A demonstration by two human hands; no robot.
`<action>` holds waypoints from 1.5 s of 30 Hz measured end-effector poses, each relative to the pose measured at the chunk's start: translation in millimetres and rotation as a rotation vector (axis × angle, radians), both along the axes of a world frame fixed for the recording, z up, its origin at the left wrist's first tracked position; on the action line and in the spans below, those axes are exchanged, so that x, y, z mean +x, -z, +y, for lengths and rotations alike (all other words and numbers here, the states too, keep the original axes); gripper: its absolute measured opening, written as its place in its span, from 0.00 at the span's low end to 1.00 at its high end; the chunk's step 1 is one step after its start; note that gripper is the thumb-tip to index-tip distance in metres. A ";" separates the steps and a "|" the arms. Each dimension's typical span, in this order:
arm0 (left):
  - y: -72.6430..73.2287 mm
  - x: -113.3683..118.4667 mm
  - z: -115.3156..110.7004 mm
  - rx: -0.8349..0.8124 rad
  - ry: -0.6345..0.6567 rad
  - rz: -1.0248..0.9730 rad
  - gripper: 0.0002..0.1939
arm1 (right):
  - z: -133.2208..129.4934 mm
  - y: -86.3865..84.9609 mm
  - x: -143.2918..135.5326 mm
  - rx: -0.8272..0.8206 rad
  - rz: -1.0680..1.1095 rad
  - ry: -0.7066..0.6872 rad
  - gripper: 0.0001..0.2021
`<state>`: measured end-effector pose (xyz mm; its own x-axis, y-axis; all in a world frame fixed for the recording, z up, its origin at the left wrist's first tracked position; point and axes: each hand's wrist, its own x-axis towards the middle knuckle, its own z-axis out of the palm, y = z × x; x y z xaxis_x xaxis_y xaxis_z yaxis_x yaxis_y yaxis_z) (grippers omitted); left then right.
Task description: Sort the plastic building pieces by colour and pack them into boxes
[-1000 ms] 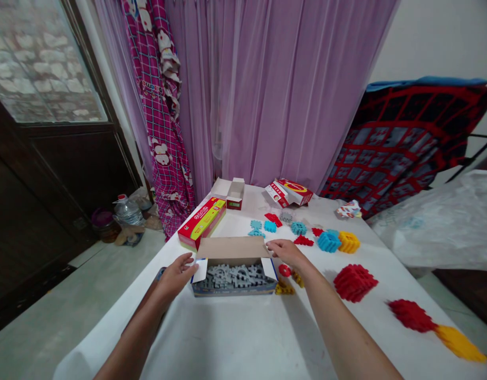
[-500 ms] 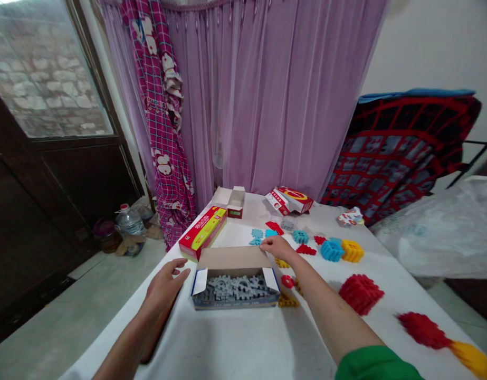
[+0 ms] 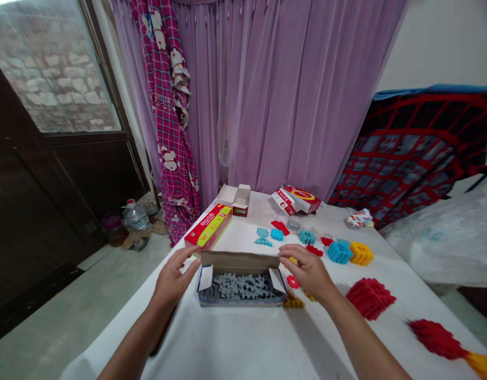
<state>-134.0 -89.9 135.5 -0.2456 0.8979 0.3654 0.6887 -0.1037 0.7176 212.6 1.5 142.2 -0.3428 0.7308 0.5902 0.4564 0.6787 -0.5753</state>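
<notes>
An open cardboard box (image 3: 243,303) filled with grey interlocking plastic pieces (image 3: 243,287) stands in front of me, its lid flap (image 3: 240,259) tilted up at the far side. My left hand (image 3: 175,277) is at the flap's left corner, thumb and forefinger apart, with the fingertips beside its edge. At the right corner, my right hand (image 3: 306,268) has its thumb and fingers closed around the flap's edge. White side flaps stick up at both ends of the box. Yellow pieces (image 3: 294,301) and a pink-red round piece (image 3: 293,282) lie right of it.
A red and yellow box (image 3: 208,227) lies behind on the left, near an open empty box (image 3: 241,203). Another red box (image 3: 301,200) lies at the back. Blue (image 3: 340,252), yellow (image 3: 362,254) and red (image 3: 370,298) block shapes spread along the right of the white table (image 3: 235,343).
My left hand has moved up and right to the flap's left corner. My right hand has shifted to the right corner. The flap stands more upright, and the view has turned slightly left.
</notes>
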 end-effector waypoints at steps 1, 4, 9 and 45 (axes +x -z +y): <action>-0.3 0.9 -4.1 0.032 0.015 0.022 0.23 | -8.1 4.6 1.5 0.035 0.012 0.014 0.10; 2.8 4.5 -15.6 0.120 0.034 0.098 0.20 | -28.2 17.9 6.1 0.100 0.021 0.043 0.10; 18.0 10.3 -29.0 0.140 0.066 0.204 0.16 | -45.7 33.3 12.2 0.107 0.007 0.050 0.09; 27.8 -0.6 -11.6 -0.171 0.229 0.332 0.20 | -8.9 42.7 14.0 -0.360 -0.199 -0.242 0.22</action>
<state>-134.6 -101.6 107.7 0.0726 0.9700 0.2322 0.8582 -0.1794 0.4810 226.6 -7.4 99.6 -0.6088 0.7622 0.2200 0.4351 0.5527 -0.7108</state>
